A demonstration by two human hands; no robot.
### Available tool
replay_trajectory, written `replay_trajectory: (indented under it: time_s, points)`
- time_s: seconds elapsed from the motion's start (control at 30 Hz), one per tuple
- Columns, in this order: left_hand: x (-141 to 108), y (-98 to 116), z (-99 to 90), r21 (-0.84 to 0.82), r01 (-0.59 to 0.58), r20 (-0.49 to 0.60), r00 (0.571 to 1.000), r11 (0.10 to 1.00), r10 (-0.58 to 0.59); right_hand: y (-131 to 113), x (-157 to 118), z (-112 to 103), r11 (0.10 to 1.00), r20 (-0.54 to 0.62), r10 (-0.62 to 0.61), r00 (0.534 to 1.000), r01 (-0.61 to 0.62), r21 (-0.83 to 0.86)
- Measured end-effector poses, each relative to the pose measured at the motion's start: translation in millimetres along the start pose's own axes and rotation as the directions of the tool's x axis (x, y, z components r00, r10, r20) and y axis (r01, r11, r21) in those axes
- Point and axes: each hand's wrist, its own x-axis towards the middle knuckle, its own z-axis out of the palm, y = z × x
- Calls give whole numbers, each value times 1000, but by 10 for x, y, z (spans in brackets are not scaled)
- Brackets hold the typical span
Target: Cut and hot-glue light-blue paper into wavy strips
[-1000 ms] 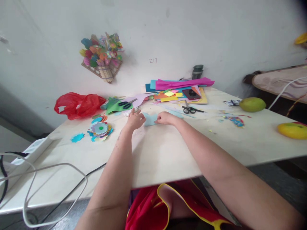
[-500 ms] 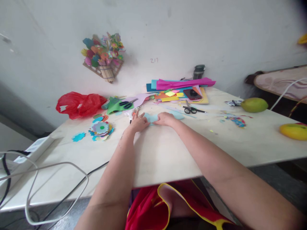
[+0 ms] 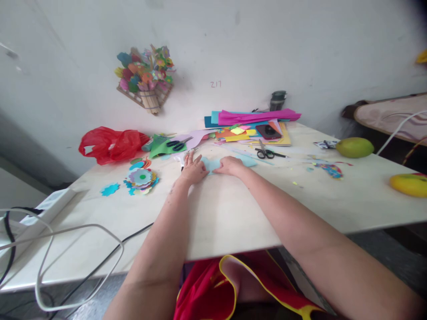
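A sheet of light blue paper (image 3: 214,164) lies flat on the table between my two hands. My left hand (image 3: 194,170) rests at its left side, fingers spread apart and the thumb near the paper's edge. With curled fingers pressed together, my right hand (image 3: 231,166) grips the paper from the right; part of the sheet shows beyond the knuckles. Just behind my left hand is a small whitish item (image 3: 180,159), mostly hidden. To the left lies a stack of layered paper flowers (image 3: 142,178), with a single blue paper flower (image 3: 110,190) beside it.
Black-handled scissors (image 3: 264,153) and a pen (image 3: 280,155) lie right of the paper; more scissors (image 3: 178,144) rest on green paper. Coloured sheets (image 3: 258,118) and a phone (image 3: 267,131) are at the back. A red plastic bag (image 3: 111,145), mangoes (image 3: 354,147) and white cables (image 3: 96,226) flank them.
The left hand's fingers have spread slightly. The right hand and the paper look nearly the same, with the whole view shifted a little.
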Motion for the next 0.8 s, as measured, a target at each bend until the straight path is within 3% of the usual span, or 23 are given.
replay_trajectory:
  time_s: [0.23, 0.53, 0.8]
  points:
    - [-23, 25, -11, 28, 4, -33, 999, 1000, -3, -2, 13, 14, 999, 3, -4, 1000, 4, -42]
    - [11, -41, 89, 41, 79, 22, 997, 996, -80, -39, 26, 57, 998, -9, 15, 1000, -16, -65]
    - [49, -11, 124, 74, 56, 77, 995, 996, -62, -80, 45, 44, 997, 25, 38, 999, -37, -63]
